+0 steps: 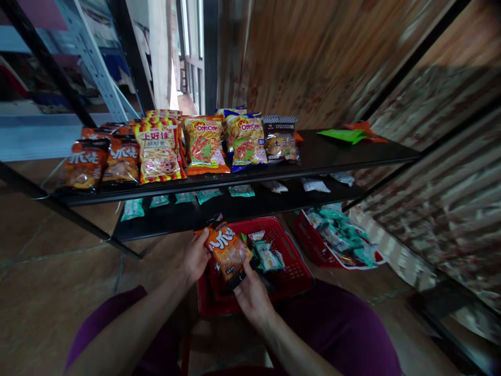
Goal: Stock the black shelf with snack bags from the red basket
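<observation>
An orange-and-black snack bag (pixel 227 251) is held between my two hands, tilted, above a red plastic basket (pixel 303 274). My left hand (pixel 197 256) grips its upper left edge, the fingers partly behind it. My right hand (pixel 252 292) holds the lower right corner, thumb on the front. Inside the basket lie small teal-and-white packets (pixel 268 257) and other wrapped snacks. Similar orange-and-black bags (pixel 84 164) stand at the left end of the black shelf (pixel 324 151), beside a red-and-yellow snack bag (pixel 158 151).
More snack bags (pixel 205 145) line the shelf's front edge. Green and orange packets (pixel 344 136) lie flat at its right end. Teal packets (pixel 209 195) sit in a row on the lower shelf (pixel 156 225). A second red basket (pixel 313 243), full of packets, rests on the floor at right.
</observation>
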A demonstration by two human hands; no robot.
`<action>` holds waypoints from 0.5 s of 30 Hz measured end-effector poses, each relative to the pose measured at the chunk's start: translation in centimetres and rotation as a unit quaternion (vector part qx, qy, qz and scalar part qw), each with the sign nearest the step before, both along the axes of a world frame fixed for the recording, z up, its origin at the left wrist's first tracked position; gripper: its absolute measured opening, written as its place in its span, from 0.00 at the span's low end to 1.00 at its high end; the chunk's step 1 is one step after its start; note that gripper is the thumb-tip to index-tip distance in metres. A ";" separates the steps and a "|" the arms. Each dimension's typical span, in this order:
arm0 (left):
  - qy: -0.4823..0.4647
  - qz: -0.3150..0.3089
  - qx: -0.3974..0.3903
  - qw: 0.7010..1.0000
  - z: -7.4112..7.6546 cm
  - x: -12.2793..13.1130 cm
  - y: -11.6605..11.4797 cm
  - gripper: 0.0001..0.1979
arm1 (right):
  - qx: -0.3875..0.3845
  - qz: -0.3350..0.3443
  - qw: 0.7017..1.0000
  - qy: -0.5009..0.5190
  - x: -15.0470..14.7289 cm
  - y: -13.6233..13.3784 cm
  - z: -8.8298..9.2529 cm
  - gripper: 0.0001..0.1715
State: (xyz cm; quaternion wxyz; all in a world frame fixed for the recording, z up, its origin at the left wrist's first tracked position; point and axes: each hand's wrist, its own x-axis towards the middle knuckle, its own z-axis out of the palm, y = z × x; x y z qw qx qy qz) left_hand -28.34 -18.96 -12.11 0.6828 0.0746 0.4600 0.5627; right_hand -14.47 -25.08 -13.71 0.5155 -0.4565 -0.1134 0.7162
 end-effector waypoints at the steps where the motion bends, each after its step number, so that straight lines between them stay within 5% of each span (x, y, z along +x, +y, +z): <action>1: -0.004 0.013 0.009 1.000 0.2 -0.1 0.0 0.09 | -0.003 0.003 1.000 -0.012 -0.1 -0.6 -0.4 0.26; 5: 0.015 0.032 0.043 0.998 0.8 -0.3 -0.9 0.13 | 0.020 0.010 0.994 -0.104 1.0 -1.3 -0.6 0.25; 10: 0.053 -0.072 0.098 0.991 2.1 1.0 -3.3 0.19 | 0.122 0.022 0.970 -0.208 2.7 1.6 2.8 0.28; 15: 0.085 -0.072 0.114 0.987 3.7 1.6 -4.5 0.22 | 0.170 0.068 0.958 -0.222 2.1 3.7 5.6 0.24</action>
